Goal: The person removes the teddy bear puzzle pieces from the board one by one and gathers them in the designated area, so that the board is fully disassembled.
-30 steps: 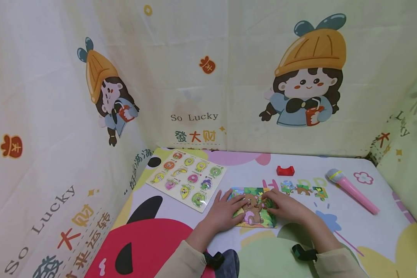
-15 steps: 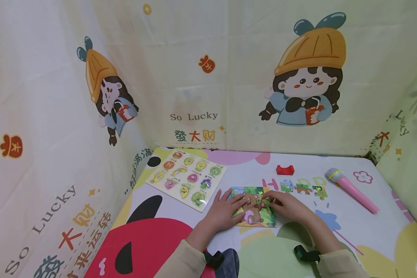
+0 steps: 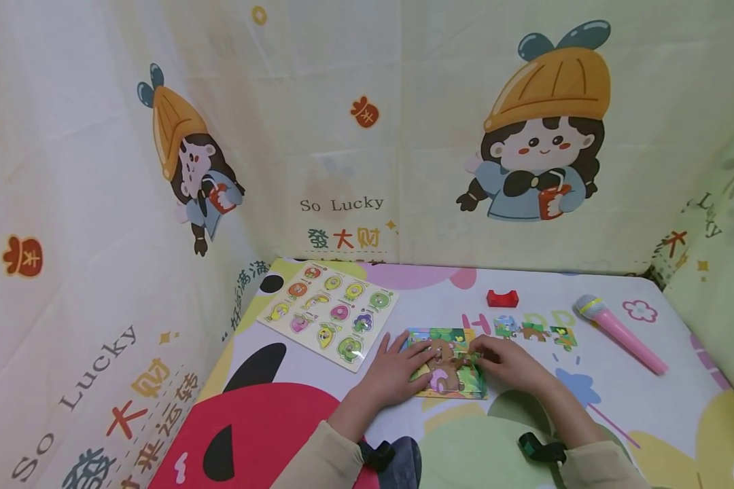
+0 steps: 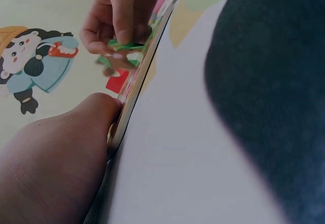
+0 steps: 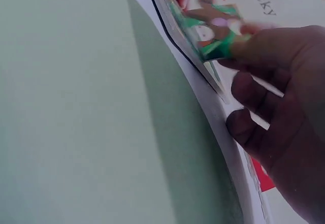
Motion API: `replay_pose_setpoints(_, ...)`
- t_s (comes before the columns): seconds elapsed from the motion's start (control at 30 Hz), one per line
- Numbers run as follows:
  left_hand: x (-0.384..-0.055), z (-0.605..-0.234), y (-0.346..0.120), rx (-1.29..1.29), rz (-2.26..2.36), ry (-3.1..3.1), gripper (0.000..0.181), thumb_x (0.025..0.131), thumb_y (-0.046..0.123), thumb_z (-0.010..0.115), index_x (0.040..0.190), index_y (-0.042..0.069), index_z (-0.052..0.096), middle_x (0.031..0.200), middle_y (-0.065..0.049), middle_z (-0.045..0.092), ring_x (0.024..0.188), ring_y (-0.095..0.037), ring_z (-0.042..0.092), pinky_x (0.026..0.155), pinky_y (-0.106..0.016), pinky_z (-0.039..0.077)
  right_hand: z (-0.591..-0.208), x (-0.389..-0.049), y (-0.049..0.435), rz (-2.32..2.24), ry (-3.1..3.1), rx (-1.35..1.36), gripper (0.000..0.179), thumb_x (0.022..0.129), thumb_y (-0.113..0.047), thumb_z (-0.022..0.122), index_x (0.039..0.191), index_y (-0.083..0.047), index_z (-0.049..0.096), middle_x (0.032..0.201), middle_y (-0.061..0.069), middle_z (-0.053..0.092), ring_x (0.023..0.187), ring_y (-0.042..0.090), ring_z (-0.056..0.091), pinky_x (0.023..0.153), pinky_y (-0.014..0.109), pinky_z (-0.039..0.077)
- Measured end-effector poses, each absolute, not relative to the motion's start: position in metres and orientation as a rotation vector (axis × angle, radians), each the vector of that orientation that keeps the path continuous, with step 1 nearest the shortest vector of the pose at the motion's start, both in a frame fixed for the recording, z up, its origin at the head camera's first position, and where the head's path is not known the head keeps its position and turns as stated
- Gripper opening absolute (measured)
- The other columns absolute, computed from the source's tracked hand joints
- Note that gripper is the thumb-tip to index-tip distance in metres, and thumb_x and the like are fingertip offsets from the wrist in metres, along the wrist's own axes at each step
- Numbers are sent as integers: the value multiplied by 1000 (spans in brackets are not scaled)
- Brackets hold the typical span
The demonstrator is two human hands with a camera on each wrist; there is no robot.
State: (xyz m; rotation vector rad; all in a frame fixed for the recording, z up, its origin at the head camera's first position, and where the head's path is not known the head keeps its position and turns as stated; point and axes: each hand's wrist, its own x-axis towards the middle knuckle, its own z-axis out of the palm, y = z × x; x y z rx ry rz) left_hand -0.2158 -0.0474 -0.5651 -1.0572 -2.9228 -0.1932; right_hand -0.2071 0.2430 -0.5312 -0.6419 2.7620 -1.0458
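A bear jigsaw puzzle (image 3: pixel 445 384) lies in its flat tray on the table, in the middle of the head view. My left hand (image 3: pixel 390 373) rests on its left side with the fingers spread and straight. Over the right side, my right hand (image 3: pixel 508 363) pinches a brown and green puzzle piece (image 5: pixel 219 28) between thumb and fingers. In the left wrist view that puzzle piece (image 4: pixel 122 59) is tilted above the tray, slightly blurred. The fingers cover parts of the picture. Beyond the right hand lie loose puzzle pieces (image 3: pixel 533 332) in a row.
Behind the puzzle sits a small red block with a dipped top (image 3: pixel 502 299). A pink toy microphone (image 3: pixel 626 337) lies at the right. A board of fruit and vegetable pictures (image 3: pixel 310 322) is at the left. Printed cloth walls (image 3: pixel 428 170) stand behind and beside the table.
My right hand has shifted slightly to the right, and the pinched puzzle piece has moved and turned with it. The left hand stays in place on the puzzle.
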Motion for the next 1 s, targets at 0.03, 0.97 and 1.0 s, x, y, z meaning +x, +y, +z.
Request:
replay_pose_setpoints(0.03, -216, -565, -47, -1058, -191, -2923, 56, 100, 61, 36, 153, 45, 29, 161, 19, 29, 153, -28, 19, 121, -62, 15, -531, -207, 243, -1065, 2754, -604, 15, 95, -17, 66, 108, -24, 61, 92, -8, 61, 79, 7, 51, 67, 22, 47)
replay_pose_setpoints(0.97, -214, -563, -47, -1051, -165, -2914, 55, 100, 61, 36, 152, 44, 31, 161, 18, 29, 153, -29, 21, 121, -62, 17, -522, -203, 301, -1219, 2761, -294, 26, 94, -27, 67, 115, -12, 63, 89, 3, 58, 76, 10, 52, 62, 23, 45)
replay_pose_setpoints(1.0, -214, -563, -47, -1051, -172, -2914, 55, 100, 61, 36, 152, 44, 31, 160, 18, 30, 153, -29, 21, 121, -62, 17, -521, -202, 305, -1221, 2759, -277, 28, 95, -28, 67, 116, -11, 62, 90, 4, 59, 76, 9, 51, 62, 23, 45)
